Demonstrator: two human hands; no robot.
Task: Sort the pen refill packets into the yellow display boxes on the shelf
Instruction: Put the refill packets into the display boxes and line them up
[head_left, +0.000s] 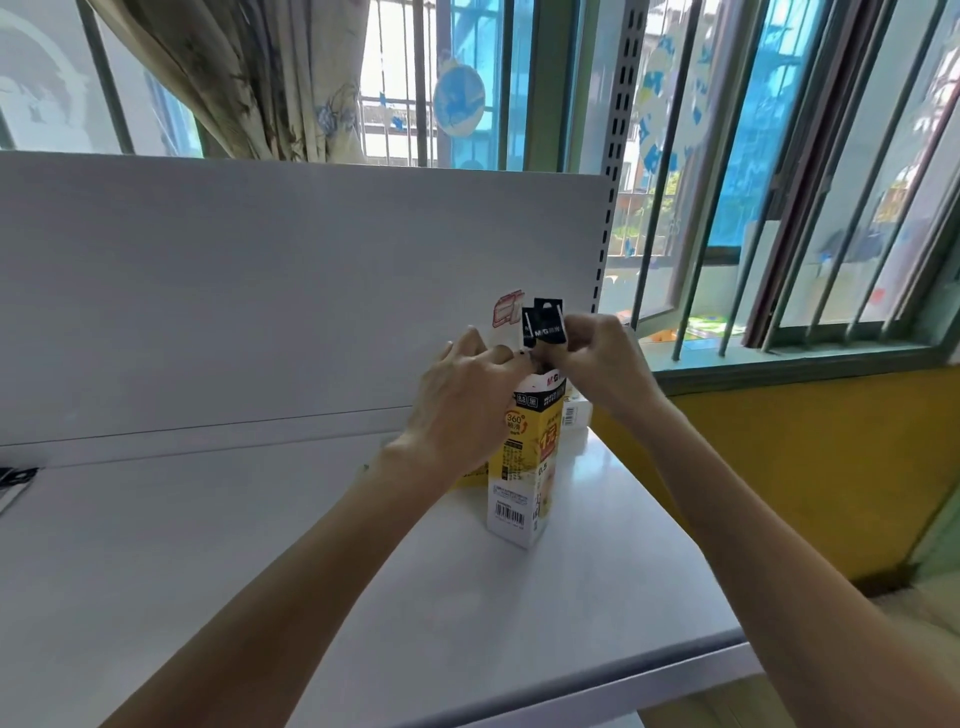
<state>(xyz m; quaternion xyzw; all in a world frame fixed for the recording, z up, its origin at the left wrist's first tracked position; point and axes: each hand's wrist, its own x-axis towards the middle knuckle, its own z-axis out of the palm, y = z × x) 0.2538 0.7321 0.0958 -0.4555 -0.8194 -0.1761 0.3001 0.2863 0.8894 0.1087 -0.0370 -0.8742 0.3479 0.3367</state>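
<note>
Two hands meet over a yellow display box (524, 467) standing upright on the white shelf (208, 545). The left hand (467, 400) curls round its open top, while the right hand (602, 358) pinches black-headed pen refill packets (545, 327) (lower ends inside the box).

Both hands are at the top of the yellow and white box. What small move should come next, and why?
Probably press the black-topped refill packets down into the tall yellow and white cardboard box: the right hand pinches them, their tops stand above its opening, and the left hand holds its top.
</note>
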